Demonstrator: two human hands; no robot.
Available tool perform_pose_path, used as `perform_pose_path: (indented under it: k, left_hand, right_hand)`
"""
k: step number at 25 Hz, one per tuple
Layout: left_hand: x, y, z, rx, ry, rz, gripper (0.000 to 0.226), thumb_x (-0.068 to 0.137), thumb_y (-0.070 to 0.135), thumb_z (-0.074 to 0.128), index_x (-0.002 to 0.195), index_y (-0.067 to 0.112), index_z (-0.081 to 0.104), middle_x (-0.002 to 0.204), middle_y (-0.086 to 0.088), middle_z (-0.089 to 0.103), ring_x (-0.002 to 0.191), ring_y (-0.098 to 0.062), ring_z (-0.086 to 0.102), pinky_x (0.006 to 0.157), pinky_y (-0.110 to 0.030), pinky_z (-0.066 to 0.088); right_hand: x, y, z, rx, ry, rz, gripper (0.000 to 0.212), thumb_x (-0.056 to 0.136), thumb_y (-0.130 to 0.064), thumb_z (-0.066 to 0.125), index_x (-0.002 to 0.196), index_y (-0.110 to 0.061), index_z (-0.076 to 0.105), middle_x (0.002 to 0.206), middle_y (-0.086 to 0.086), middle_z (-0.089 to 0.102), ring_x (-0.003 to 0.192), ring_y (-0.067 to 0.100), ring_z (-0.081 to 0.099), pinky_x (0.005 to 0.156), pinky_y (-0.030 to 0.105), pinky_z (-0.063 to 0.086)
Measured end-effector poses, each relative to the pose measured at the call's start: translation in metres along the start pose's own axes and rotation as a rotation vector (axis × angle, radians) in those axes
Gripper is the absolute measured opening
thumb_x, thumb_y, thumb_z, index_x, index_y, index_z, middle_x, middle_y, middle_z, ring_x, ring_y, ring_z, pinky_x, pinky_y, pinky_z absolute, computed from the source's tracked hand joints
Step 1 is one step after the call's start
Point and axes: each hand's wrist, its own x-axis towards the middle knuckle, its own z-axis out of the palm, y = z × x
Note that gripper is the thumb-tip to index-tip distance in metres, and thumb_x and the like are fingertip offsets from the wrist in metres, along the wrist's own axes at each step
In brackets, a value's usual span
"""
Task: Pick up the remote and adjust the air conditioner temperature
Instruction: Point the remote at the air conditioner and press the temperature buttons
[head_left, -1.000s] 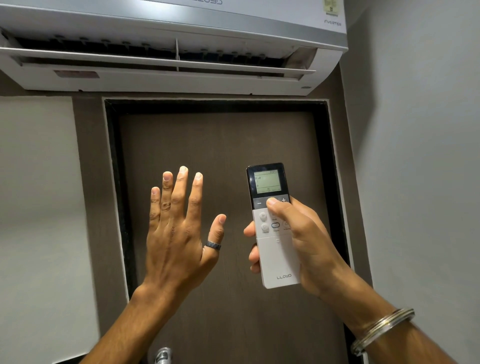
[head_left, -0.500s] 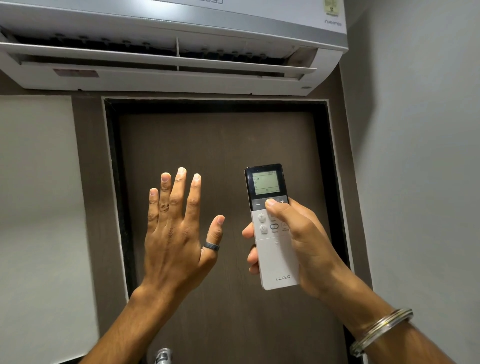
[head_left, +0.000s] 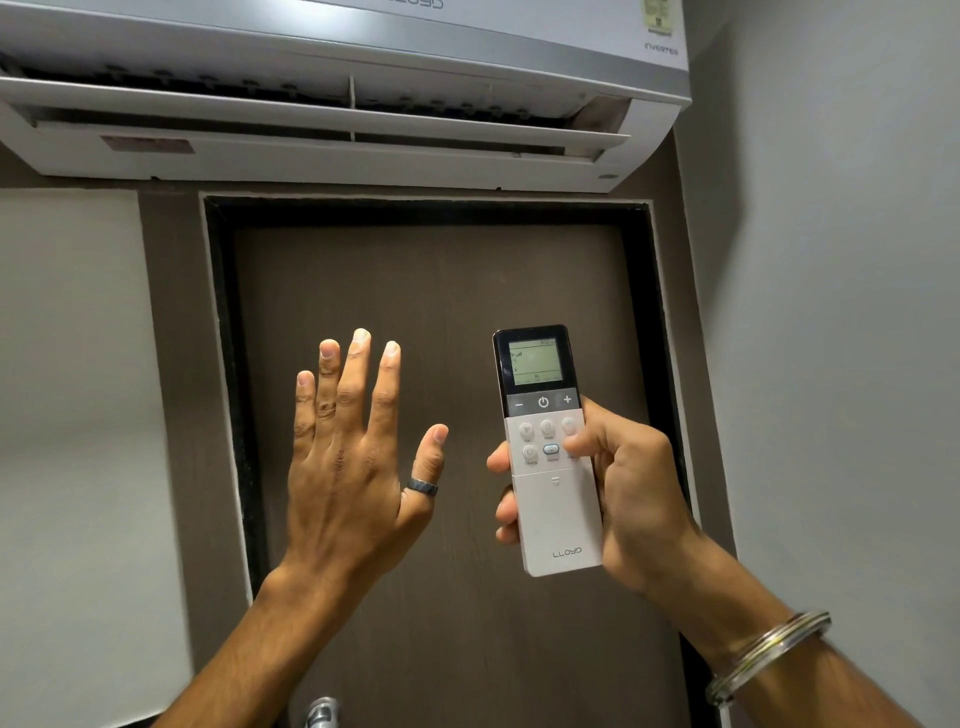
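My right hand (head_left: 631, 493) grips a white remote (head_left: 556, 514) with a dark top and a lit screen, held upright and pointed up at the air conditioner (head_left: 332, 150). The thumb rests low on the right side of the button pad, below the plus key. The white air conditioner hangs on the wall above the door, its flap open. My left hand (head_left: 353, 462) is raised beside the remote, palm away, fingers spread, holding nothing. A dark ring sits on its thumb.
A dark brown door (head_left: 431, 312) in a black frame fills the middle. A metal door handle (head_left: 322, 712) shows at the bottom edge. A grey wall (head_left: 841, 312) stands close on the right, a light panel (head_left: 67, 415) on the left.
My right thumb has slid down from the plus and power row to the lower right buttons. The remote and left hand stay almost still.
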Motion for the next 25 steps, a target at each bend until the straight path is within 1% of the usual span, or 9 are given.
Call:
perform_pose_path:
  k: [2, 5, 8, 13, 18, 25]
  left_hand:
    - [-0.0007, -0.0003, -0.0002, 0.000, -0.001, 0.000, 0.079, 0.100, 0.055, 0.041, 0.163, 0.010, 0.026, 0.174, -0.015, 0.014, 0.163, -0.029, 0.001, 0.133, -0.047, 0.001]
    - [-0.0016, -0.0012, -0.0006, 0.001, -0.004, 0.002, 0.079, 0.100, 0.055, 0.041, 0.163, 0.011, 0.025, 0.174, -0.014, 0.013, 0.163, -0.029, 0.000, 0.133, -0.048, 0.002]
    - [-0.0026, -0.0021, -0.0011, 0.003, -0.009, 0.001, 0.079, 0.100, 0.055, 0.041, 0.163, 0.011, 0.025, 0.174, -0.014, 0.013, 0.163, -0.029, 0.000, 0.132, -0.048, 0.002]
    - [-0.0051, -0.0021, -0.0023, -0.003, -0.018, -0.002, 0.079, 0.099, 0.055, 0.040, 0.163, 0.010, 0.026, 0.174, -0.015, 0.014, 0.163, -0.029, 0.001, 0.132, -0.048, 0.003]
    - [-0.0048, -0.0013, -0.0042, -0.004, -0.016, 0.001, 0.079, 0.099, 0.055, 0.041, 0.163, 0.010, 0.027, 0.174, -0.015, 0.014, 0.163, -0.030, 0.002, 0.132, -0.048, 0.002]
    - [-0.0040, 0.0010, -0.0053, 0.002, -0.017, 0.008, 0.079, 0.100, 0.055, 0.040, 0.163, 0.010, 0.026, 0.174, -0.015, 0.014, 0.163, -0.029, 0.000, 0.133, -0.046, 0.001]
  right_hand:
    - [-0.0004, 0.0004, 0.0000, -0.028, -0.006, -0.009, 0.044, 0.078, -0.022, 0.044, 0.116, -0.007, 0.062, 0.085, 0.019, 0.075, 0.059, 0.034, 0.069, 0.057, 0.047, 0.062]
    - [-0.0008, 0.0015, -0.0001, -0.113, 0.016, -0.026, 0.043, 0.081, -0.025, 0.048, 0.118, -0.004, 0.055, 0.087, 0.016, 0.076, 0.061, 0.033, 0.070, 0.061, 0.048, 0.061]
    - [-0.0010, 0.0025, -0.0003, -0.167, 0.039, -0.029, 0.038, 0.083, -0.028, 0.049, 0.113, -0.006, 0.055, 0.087, 0.013, 0.077, 0.062, 0.031, 0.071, 0.060, 0.046, 0.062]
    - [-0.0028, 0.0032, 0.0015, -0.168, 0.050, -0.037, 0.037, 0.083, -0.026, 0.050, 0.115, -0.007, 0.054, 0.087, 0.014, 0.077, 0.061, 0.032, 0.071, 0.058, 0.045, 0.063]
    - [-0.0034, 0.0031, 0.0015, -0.182, 0.056, -0.036, 0.038, 0.083, -0.028, 0.051, 0.115, -0.007, 0.053, 0.087, 0.013, 0.077, 0.062, 0.031, 0.071, 0.059, 0.046, 0.063]
    - [-0.0043, 0.0019, 0.0012, -0.179, 0.059, -0.026, 0.043, 0.083, -0.030, 0.051, 0.117, -0.004, 0.052, 0.087, 0.012, 0.078, 0.061, 0.030, 0.072, 0.057, 0.042, 0.064]
